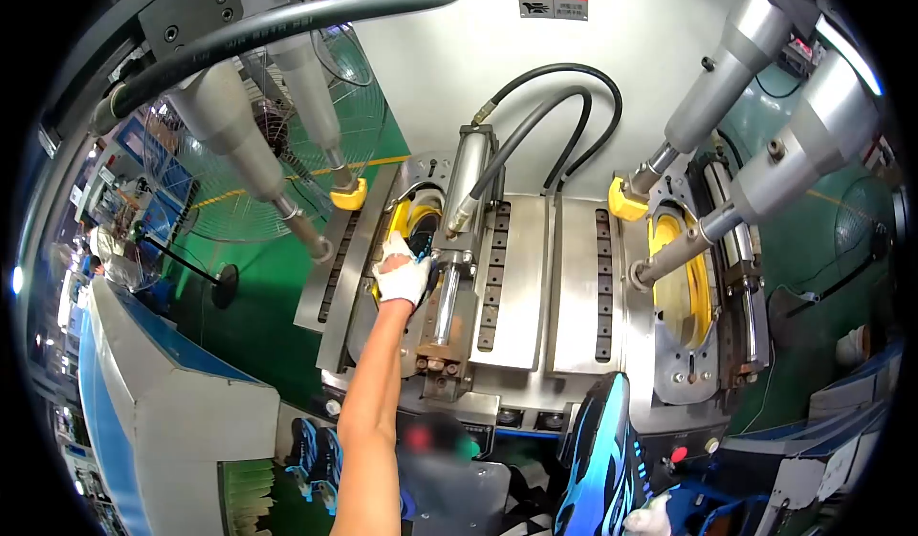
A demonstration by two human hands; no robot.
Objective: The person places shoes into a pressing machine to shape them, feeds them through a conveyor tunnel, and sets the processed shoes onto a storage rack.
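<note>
blue-and-black mesh-look sneaker (598,459) is the nearest thing, toe up, on the near right side of the left hydraulic cylinder (469,168), my landmark for everything here. right hand (650,517), white glove, is at the sneaker's lower right edge, farther right of the cylinder; frame edge cuts it off, so can't tell if the fingers are pinching or just resting.

pair of blue-and-black shoes (318,461) sits low, near side and left of the cylinder. red button (679,454) is on the near right side of it.

left hand (402,276), also white-gloved, bare forearm, is just left of the cylinder's chrome rod (448,302). it's laid on a dark shoe (421,240) sitting in the yellow-lined mould (400,217), immediately left of the cylinder. fingers point away from the wearer; finger closure is hidden, can't tell if it's gripping or only pressing.

right of the cylinder: steel plates (516,297), then a second yellow-lined mould (703,287), well apart, with a grey press rod (684,249) angled across it. yellow pads flank the cylinder, one to the left (350,195), one farther right (627,199).

beyond the cylinder: black hoses (574,67) looping against the white machine panel (421,48), red-and-grey warning label (553,1) on it. fan (258,144) stands far left.
</note>
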